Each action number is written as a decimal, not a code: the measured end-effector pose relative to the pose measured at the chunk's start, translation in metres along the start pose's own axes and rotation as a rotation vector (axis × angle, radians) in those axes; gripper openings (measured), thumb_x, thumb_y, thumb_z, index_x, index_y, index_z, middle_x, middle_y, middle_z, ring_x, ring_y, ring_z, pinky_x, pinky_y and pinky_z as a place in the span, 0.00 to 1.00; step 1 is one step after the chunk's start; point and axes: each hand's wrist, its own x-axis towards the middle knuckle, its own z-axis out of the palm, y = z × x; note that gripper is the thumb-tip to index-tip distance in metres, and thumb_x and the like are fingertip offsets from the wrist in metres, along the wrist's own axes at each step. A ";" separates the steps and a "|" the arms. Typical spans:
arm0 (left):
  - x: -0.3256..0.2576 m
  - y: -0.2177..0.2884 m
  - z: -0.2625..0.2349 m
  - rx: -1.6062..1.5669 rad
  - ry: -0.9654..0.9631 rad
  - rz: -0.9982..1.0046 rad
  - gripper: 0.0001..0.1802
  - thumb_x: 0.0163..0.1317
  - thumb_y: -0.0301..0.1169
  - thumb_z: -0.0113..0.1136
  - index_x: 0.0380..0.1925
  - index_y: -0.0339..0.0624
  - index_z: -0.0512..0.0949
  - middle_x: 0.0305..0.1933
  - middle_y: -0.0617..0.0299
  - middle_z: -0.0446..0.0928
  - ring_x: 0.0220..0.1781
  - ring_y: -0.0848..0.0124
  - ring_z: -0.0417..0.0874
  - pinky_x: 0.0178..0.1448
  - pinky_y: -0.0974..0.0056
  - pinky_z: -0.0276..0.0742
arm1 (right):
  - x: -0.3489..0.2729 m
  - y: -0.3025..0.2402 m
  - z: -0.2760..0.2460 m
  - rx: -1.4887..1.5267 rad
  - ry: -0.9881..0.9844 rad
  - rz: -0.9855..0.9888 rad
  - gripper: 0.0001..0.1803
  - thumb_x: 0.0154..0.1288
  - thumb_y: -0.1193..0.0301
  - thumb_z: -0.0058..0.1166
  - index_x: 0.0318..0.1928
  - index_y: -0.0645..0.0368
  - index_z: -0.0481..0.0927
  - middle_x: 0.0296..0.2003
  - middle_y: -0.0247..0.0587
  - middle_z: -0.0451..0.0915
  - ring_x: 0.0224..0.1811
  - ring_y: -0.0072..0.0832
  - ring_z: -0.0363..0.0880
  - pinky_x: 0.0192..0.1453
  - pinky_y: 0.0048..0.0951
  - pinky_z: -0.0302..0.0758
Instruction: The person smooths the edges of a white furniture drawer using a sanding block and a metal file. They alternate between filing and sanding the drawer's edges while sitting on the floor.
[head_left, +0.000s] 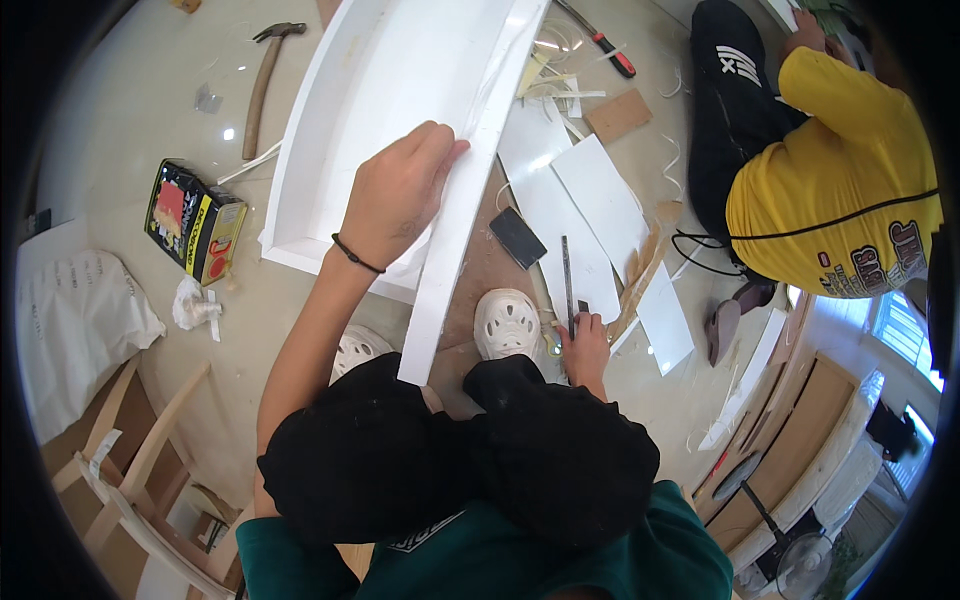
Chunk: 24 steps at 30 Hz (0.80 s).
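My left hand (395,195) rests on the edge of a long white strip (450,240), pressing it against the side of a large white open box frame (330,130) lying on the floor. A thin black band circles that wrist. My right hand (585,345) is down by my right foot and grips a thin dark metal blade or ruler (567,275), which points away from me across white sheets (590,215). I crouch in black trousers and white perforated shoes (508,322).
A hammer (262,85) and a black-yellow-red box (193,220) lie to the left. A red-handled tool (610,52), a dark phone (517,237) and offcuts litter the floor. A person in a yellow shirt (830,200) crouches at right. Wooden frames (140,470) stand lower left.
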 end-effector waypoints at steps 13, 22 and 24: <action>0.090 -0.136 -0.015 0.508 0.319 -0.116 0.17 0.74 0.43 0.53 0.42 0.39 0.74 0.37 0.46 0.79 0.37 0.49 0.83 0.41 0.52 0.79 | -0.008 0.010 0.004 0.194 -0.060 0.035 0.17 0.67 0.74 0.58 0.54 0.64 0.74 0.43 0.55 0.80 0.45 0.52 0.81 0.49 0.47 0.77; 0.196 -0.224 0.012 0.232 0.398 -0.347 0.17 0.72 0.40 0.51 0.36 0.37 0.81 0.39 0.39 0.82 0.40 0.42 0.84 0.43 0.44 0.80 | -0.035 -0.038 -0.093 0.565 -0.033 0.289 0.21 0.80 0.64 0.44 0.63 0.65 0.61 0.25 0.45 0.79 0.19 0.30 0.75 0.27 0.33 0.72; 0.216 -0.256 -0.015 0.437 -0.006 -0.286 0.18 0.72 0.39 0.52 0.45 0.35 0.81 0.44 0.36 0.82 0.48 0.44 0.83 0.53 0.46 0.79 | -0.021 -0.060 -0.117 0.680 0.033 0.168 0.18 0.80 0.65 0.43 0.60 0.66 0.66 0.24 0.43 0.77 0.20 0.24 0.70 0.26 0.29 0.67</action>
